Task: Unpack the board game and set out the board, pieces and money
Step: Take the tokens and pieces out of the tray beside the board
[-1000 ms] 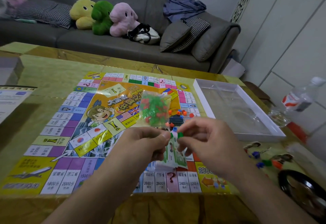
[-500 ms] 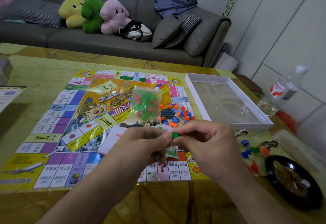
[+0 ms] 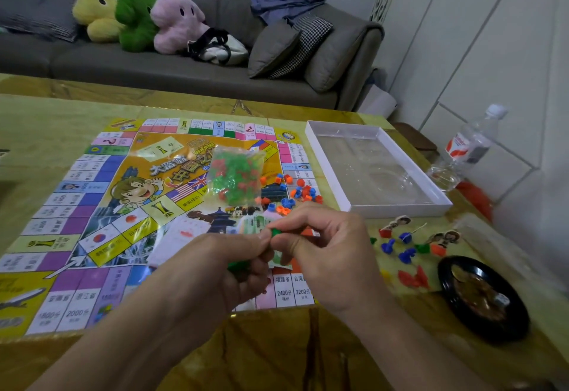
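Game board [image 3: 92, 206]: squares along its near edge are showing "2400分", "2200分", "2000分"; centre artwork is carrying "中國"; far-edge squares are displaying question marks. Bottle label [image 3: 462, 147]: unreadable.

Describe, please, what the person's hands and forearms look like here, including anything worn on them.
Both the left hand and the right hand are bare: no gloves, and no rings, watch or bracelet that can be seen. Both forearms are bare as far as the bottom edge of the picture, with no sleeve or cuff in view. The fingernails that show look short and unpainted.
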The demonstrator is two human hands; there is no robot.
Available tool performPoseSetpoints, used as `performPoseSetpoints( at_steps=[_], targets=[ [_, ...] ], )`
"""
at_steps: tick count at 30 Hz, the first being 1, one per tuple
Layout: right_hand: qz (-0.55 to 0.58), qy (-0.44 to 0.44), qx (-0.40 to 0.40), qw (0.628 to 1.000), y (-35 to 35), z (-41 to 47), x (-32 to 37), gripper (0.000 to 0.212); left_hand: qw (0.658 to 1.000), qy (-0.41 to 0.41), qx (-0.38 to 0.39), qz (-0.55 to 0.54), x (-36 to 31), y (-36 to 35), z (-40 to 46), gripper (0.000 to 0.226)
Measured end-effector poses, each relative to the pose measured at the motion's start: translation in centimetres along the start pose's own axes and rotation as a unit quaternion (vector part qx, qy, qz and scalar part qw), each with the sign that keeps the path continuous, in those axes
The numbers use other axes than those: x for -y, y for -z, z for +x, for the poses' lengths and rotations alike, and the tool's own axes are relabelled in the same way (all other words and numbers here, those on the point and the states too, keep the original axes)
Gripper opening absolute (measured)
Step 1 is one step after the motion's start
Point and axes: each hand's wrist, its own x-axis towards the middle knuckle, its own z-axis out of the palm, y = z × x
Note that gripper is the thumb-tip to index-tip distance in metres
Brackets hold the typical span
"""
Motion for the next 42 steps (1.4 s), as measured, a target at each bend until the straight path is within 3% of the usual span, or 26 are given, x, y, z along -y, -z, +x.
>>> performPoseSetpoints(
  at_steps=[3,8,14,16,18,21,27,38,42],
  targets=[
    [0.055,-0.070,-0.040,0.995,-0.7,-0.2,-0.2,0.015,0.999,-0.008,-0.022,-0.036,0.6,-0.9,0.4,0.035],
    [0.012,-0.065,-0.052,0.996,-0.6,-1.1,0.2,0.032,0.998,-0.022,-0.033,-0.045,1.8,-2.8,1.5,0.038],
    [0.032,-0.090,-0.036,0.995,1.7,-2.4,0.2,0.035,0.996,-0.032,-0.023,0.076,3.7,-3.7,1.0,0.031],
    [0.005,-0.105,-0.042,0.994,3.3,-2.5,0.0,0.036,0.974,-0.072,-0.027,0.212,4.0,-3.8,0.7,0.021],
    [-0.052,-0.120,-0.030,0.991,5.6,-2.9,-0.6,0.039,0.919,-0.128,-0.025,0.373,4.4,-4.3,0.4,0.010],
    [-0.152,-0.156,-0.014,0.976,8.9,-4.1,-1.6,0.041,0.863,-0.146,-0.009,0.484,5.1,-5.2,-0.1,0.008],
    [-0.337,-0.246,-0.029,0.908,11.7,-6.4,-3.8,0.026,0.864,-0.121,-0.004,0.488,6.0,-5.6,0.2,0.013],
    [-0.311,-0.253,-0.061,0.914,12.7,-8.0,-2.7,0.017,0.870,-0.101,-0.009,0.482,6.7,-5.6,0.1,0.014],
    [-0.401,-0.250,-0.018,0.881,10.7,-7.9,-2.9,0.033,0.870,-0.101,-0.010,0.482,6.6,-5.7,0.1,0.014]
  ],
)
